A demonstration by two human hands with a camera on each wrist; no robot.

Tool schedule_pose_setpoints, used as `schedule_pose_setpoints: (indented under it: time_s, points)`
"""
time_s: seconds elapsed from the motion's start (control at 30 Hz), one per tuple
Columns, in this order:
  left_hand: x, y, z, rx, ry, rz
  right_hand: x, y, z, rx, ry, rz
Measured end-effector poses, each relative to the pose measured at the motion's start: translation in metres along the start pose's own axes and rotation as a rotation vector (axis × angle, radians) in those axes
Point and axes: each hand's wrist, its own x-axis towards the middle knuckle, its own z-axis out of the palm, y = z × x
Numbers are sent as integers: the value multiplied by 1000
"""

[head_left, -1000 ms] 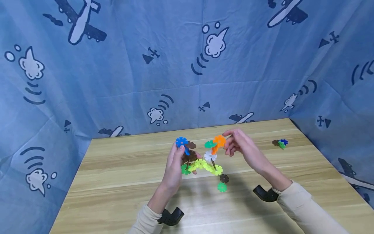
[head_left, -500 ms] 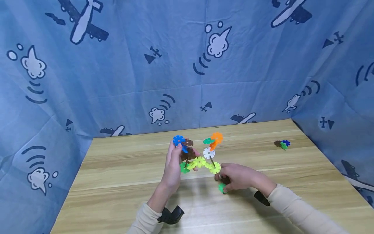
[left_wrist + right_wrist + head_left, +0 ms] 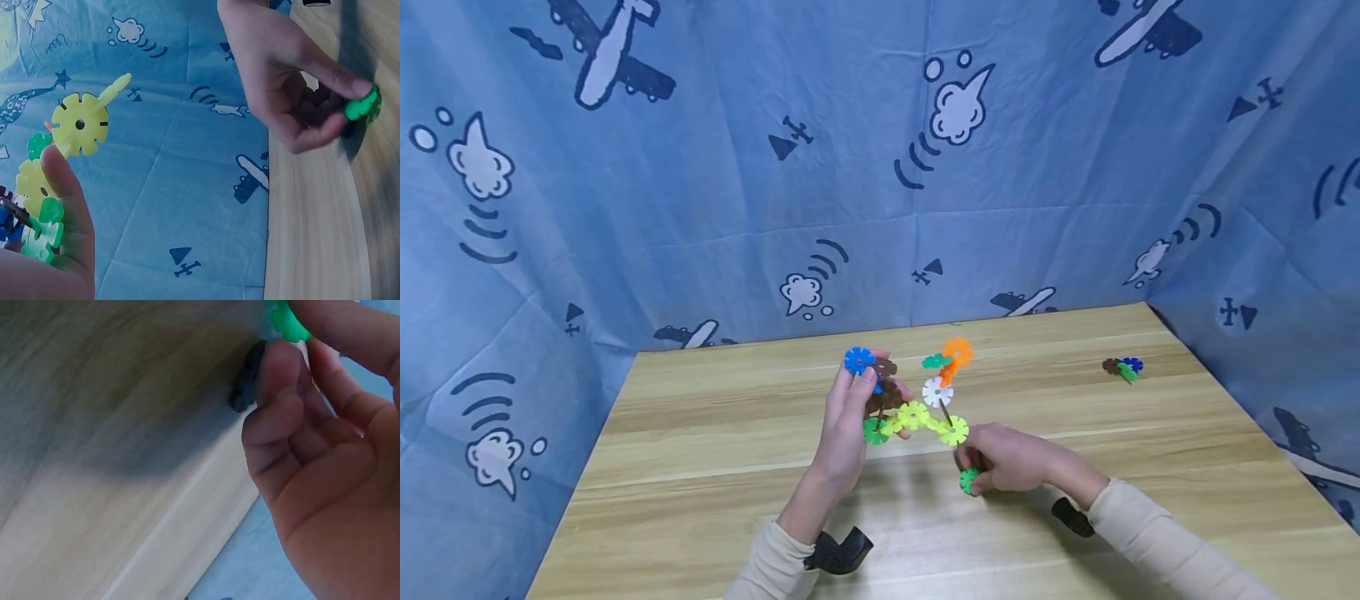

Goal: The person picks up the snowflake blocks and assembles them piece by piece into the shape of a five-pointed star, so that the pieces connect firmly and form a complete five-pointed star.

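My left hand holds up an assembly of interlocking flower-shaped plastic discs. Blue and brown discs sit at its left. A chain of yellow discs runs along the bottom, and a white disc with orange discs rises at the right. Just below the chain's right end, my right hand pinches a green disc close to the tabletop. Beside its fingertips in the right wrist view shows a dark disc on edge. Whether it is joined to the green one is hidden.
A small cluster of brown, green and blue discs lies on the wooden table at the far right. Behind the table hangs a blue cloth printed with planes. Each wrist carries a black mount.
My right hand has come down and left from beside the orange discs to the loose green and brown discs, and now pinches the green one. The left hand still holds the assembly.
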Motion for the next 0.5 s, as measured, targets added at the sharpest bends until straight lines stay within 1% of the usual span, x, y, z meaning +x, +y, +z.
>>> schedule_pose_setpoints:
  time_s: [0.03, 0.1, 0.17, 0.2, 0.23, 0.3, 0.37, 0.43, 0.47, 0.5]
  points:
    - [0, 0, 0, -1, -1, -6, -1, 0, -2, 17, 6, 0]
    - [0, 0, 1, -7, 1, -16, -4, -2, -8, 34, 46, -23]
    - [-1, 0, 1, -9, 5, -24, -7, -6, -18, 44, 121, -44]
    - [-1, 0, 2, -5, 8, -26, -9, -9, -24, 43, 175, -58]
    - [-1, 0, 2, -2, 11, -27, -11, -12, -32, 37, 244, -66]
    - [-1, 0, 2, 5, 16, -27, -15, -22, -47, 26, 416, -73]
    - [-1, 0, 3, 12, 17, -26, -18, -33, -63, 18, 619, -86]
    - [-1, 0, 4, 16, 12, -27, -20, -47, -77, 47, 812, -112]
    - [0, 0, 4, 16, 8, -27, -21, -55, -82, 75, 887, -138]
    - [0, 0, 5, 17, 4, -26, -21, -62, -86, 110, 941, -170]
